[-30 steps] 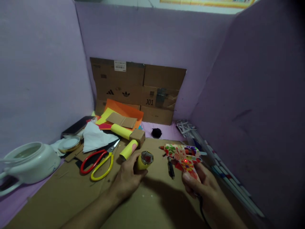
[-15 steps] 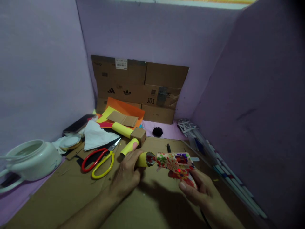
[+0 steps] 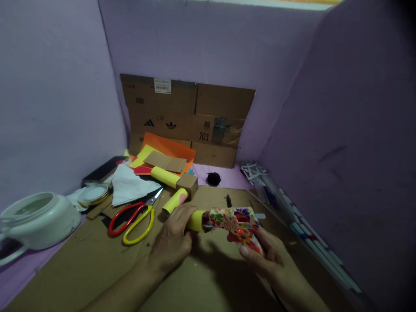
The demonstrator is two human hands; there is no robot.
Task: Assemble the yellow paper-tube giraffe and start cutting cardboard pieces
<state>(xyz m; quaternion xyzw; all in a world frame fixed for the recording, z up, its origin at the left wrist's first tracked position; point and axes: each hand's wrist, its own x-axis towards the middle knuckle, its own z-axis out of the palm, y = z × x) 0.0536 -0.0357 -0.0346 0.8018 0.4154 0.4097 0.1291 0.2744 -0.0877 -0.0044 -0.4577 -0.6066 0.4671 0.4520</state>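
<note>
My left hand [image 3: 173, 234] is wrapped round a yellow paper tube [image 3: 195, 221], whose open end faces right. A flower-patterned glue gun [image 3: 235, 221] is gripped by its handle in my right hand [image 3: 268, 255]; a red light glows on its side and a pale glue stick [image 3: 260, 216] sticks out of its back. Its nozzle end is at the tube's mouth, and the tip is hidden there. Just beyond my left hand lie a small cardboard box [image 3: 187, 185] and two more yellow tubes, one long [image 3: 164, 177] and one short [image 3: 174, 201].
Scissors [image 3: 131, 223] with red and yellow handles lie open at left, near a white pot [image 3: 42, 221], a round lid [image 3: 93, 193] and white tissue [image 3: 133, 187]. Coloured paper [image 3: 170, 146] lies behind. A black pen [image 3: 229, 200] lies beyond the glue gun; white sticks [image 3: 320, 249] line the right wall.
My right hand has brought the glue gun left, so its nozzle has gone from just outside the tube's mouth to inside its rim. The whole view has shifted slightly.
</note>
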